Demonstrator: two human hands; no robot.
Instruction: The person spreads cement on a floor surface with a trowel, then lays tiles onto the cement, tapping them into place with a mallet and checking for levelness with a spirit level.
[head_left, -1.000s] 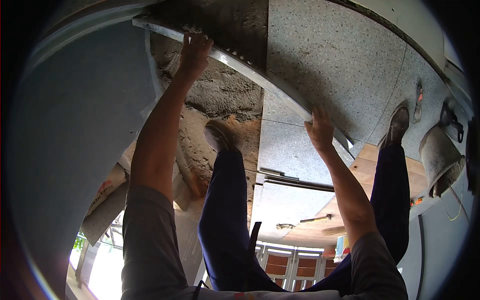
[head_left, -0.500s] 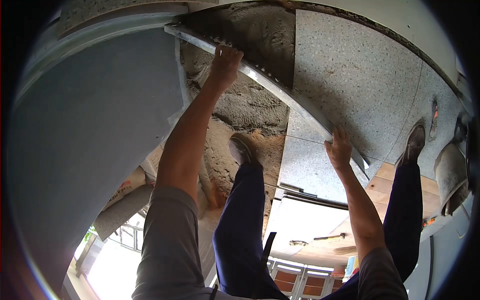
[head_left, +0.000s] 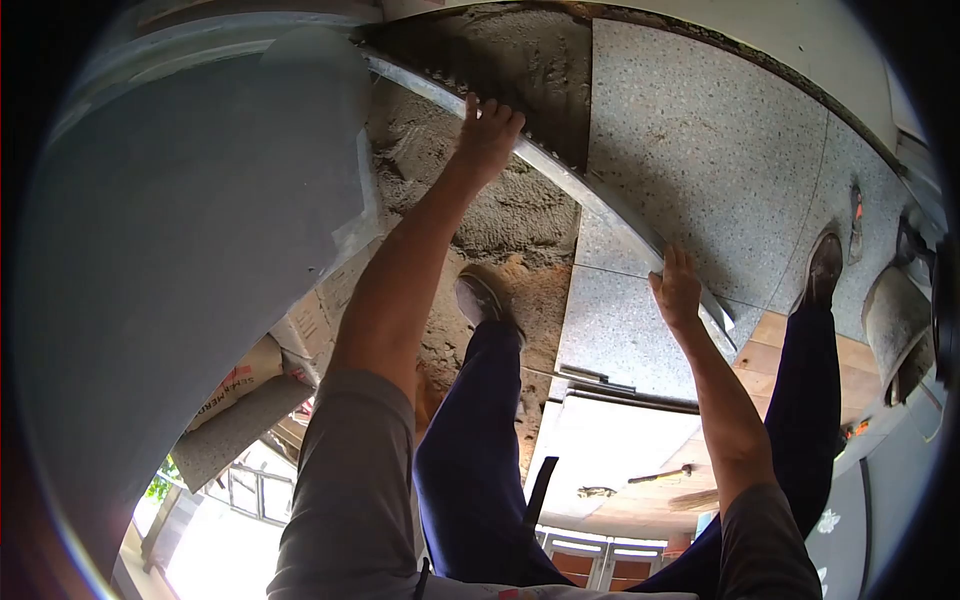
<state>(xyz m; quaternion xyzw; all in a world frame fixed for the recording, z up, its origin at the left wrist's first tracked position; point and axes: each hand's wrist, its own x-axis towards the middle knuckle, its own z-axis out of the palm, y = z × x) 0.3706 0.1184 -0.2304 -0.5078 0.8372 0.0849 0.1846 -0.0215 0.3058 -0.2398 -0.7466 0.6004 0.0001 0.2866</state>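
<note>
both the left hand [head_left: 490, 130] and the right hand [head_left: 678, 290] are gripping the metal bar [head_left: 585, 195], which is lying across the mortar [head_left: 470, 225] and the tile [head_left: 700, 140]; pressing it flat against the tile while dragging is likely what is needed here.

We see the straightedge [head_left: 590, 195] lying across the mortar bed [head_left: 470, 215] at left and the tiles [head_left: 710, 140] at right, left hand [head_left: 487, 135] on its far part, right hand [head_left: 678, 290] on its near end, bucket [head_left: 895, 320] rightmost.

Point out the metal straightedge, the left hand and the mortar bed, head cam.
metal straightedge [head_left: 580, 190]: head view, on its span between the two hands.
left hand [head_left: 487, 130]: head view, back of the hand.
mortar bed [head_left: 505, 215]: head view, rough grey surface beside the forearm.
</note>
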